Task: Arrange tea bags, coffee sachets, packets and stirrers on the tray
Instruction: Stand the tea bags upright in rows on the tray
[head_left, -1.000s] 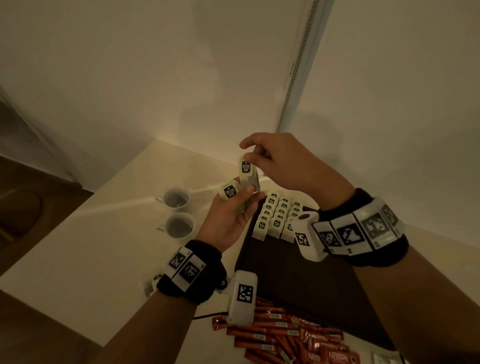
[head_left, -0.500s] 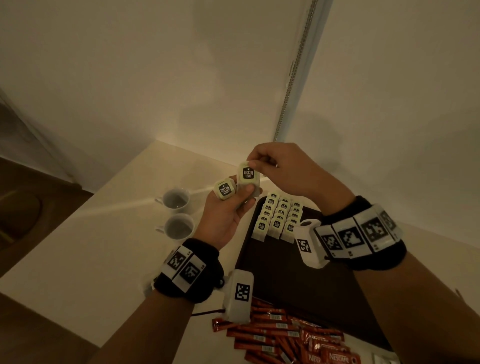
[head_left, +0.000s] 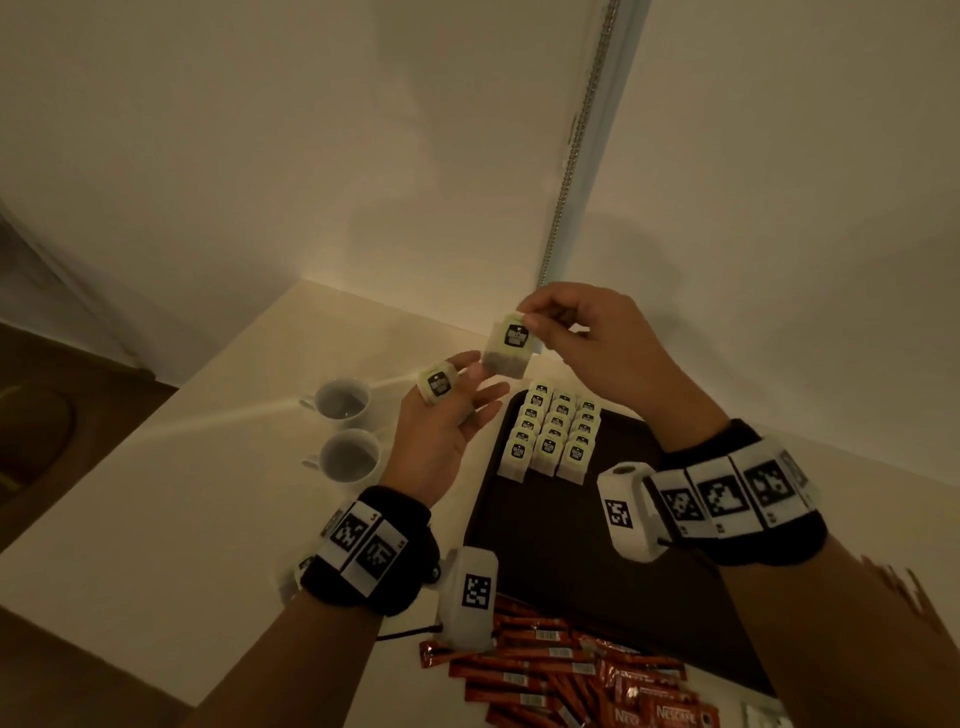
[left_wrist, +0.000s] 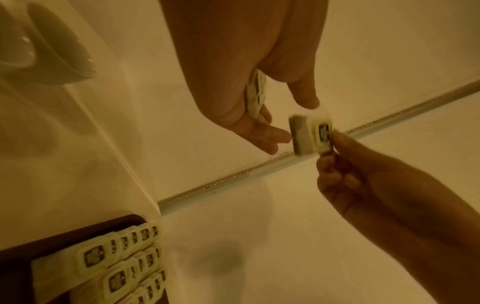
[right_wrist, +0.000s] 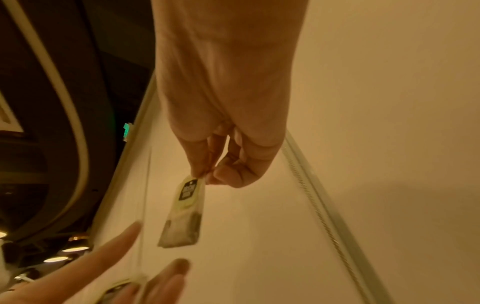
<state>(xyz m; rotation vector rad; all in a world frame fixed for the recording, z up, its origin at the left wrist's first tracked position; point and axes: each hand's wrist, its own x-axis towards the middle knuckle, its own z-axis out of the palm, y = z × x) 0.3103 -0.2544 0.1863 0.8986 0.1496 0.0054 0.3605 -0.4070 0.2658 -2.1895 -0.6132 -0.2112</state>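
Note:
My right hand (head_left: 530, 323) pinches a white tea bag (head_left: 508, 347) by its top edge, and the bag hangs free (right_wrist: 184, 211) just above my left fingertips. My left hand (head_left: 460, 382) is raised palm up with its fingers spread. It holds a second tea bag (head_left: 436, 383) between thumb and forefinger, seen edge-on in the left wrist view (left_wrist: 255, 95). Both hands hover over the far left corner of the dark tray (head_left: 566, 566). Three neat rows of tea bags (head_left: 553, 436) lie overlapping at the tray's far end.
Two white cups (head_left: 343, 404) (head_left: 350, 460) stand on the pale table (head_left: 156, 519) left of the tray. A loose heap of red coffee sachets (head_left: 550, 675) lies at the tray's near edge. White walls close off the corner behind.
My right hand has drawn one tea bag up and to the right, out of the left hand. The left fingers have spread and keep hold of the other bag.

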